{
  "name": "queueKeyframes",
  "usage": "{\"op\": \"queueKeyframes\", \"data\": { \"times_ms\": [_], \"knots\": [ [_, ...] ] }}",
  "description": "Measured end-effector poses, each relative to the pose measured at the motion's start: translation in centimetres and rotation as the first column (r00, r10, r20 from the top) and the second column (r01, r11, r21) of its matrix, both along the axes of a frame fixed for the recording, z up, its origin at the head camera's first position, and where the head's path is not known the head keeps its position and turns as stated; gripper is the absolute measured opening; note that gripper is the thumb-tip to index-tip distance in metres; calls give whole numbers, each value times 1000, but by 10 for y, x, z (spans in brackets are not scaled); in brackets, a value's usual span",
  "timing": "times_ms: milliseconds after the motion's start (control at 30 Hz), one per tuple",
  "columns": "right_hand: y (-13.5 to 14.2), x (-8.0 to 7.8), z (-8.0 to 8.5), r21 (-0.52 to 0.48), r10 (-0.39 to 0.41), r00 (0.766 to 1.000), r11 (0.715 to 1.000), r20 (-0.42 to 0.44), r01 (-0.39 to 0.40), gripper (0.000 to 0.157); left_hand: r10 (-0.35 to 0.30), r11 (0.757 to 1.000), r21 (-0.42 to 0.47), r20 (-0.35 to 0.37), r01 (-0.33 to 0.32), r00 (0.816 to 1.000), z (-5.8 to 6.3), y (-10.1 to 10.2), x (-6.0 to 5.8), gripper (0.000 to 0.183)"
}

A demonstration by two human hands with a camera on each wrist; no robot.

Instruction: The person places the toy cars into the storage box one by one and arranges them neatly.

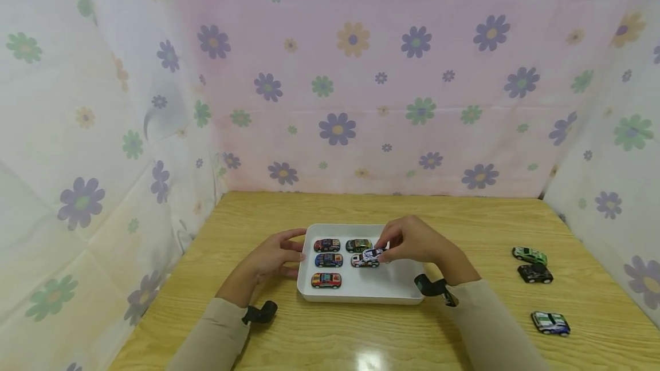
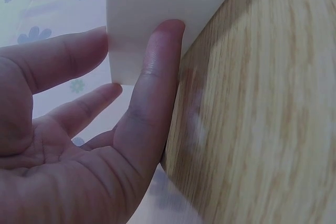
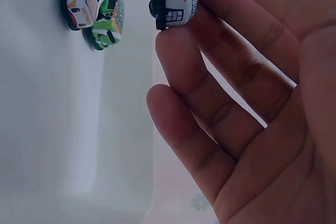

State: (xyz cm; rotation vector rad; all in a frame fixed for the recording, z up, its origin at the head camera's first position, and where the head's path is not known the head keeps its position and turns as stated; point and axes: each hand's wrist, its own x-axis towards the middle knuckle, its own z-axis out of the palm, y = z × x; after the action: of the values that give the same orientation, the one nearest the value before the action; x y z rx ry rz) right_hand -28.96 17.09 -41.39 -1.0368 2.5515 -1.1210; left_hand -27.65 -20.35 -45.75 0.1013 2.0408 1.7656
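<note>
A white tray (image 1: 392, 288) lies on the table with two columns of small toy cars in its left and middle parts. My left hand (image 1: 275, 253) rests fingertips against the tray's left end, fingers extended; in the left wrist view the thumb (image 2: 155, 77) touches the white wall. My right hand (image 1: 415, 239) pinches a white and blue toy car (image 1: 372, 255) over the tray. Below it sits a white and orange toy car (image 1: 357, 261), partly covered, beside a green toy car (image 1: 358, 244). In the right wrist view the held car (image 3: 181, 1) shows only partly.
In the tray's left column are a dark red car (image 1: 327, 245), a blue car (image 1: 328, 260) and a red-yellow car (image 1: 326, 280). On the table at right lie a green car (image 1: 530, 255), a black car (image 1: 535, 273) and a white-green-blue car (image 1: 550, 323). Flowered cloth (image 1: 381, 147) hangs around.
</note>
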Motion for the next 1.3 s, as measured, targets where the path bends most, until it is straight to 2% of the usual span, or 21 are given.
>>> {"op": "queueKeyframes", "data": {
  "times_ms": [600, 1000, 1300],
  "knots": [
    [-13, 1, -11, 66, -30, 1000, 997, 4, 30, 15, -16, 1000, -1, -15, 16, 1000, 2, -1, -1, 73],
    [-19, 10, -6, 107, -27, 999, 994, 22, 24, 13, -18, 1000, -13, -10, 18, 1000, 0, -1, -1, 72],
    [-25, 16, -6, 202, -48, 998, 979, 33, 40, 11, -36, 999, -12, -26, 36, 999, 1, -2, 0, 71]
  ]
}}
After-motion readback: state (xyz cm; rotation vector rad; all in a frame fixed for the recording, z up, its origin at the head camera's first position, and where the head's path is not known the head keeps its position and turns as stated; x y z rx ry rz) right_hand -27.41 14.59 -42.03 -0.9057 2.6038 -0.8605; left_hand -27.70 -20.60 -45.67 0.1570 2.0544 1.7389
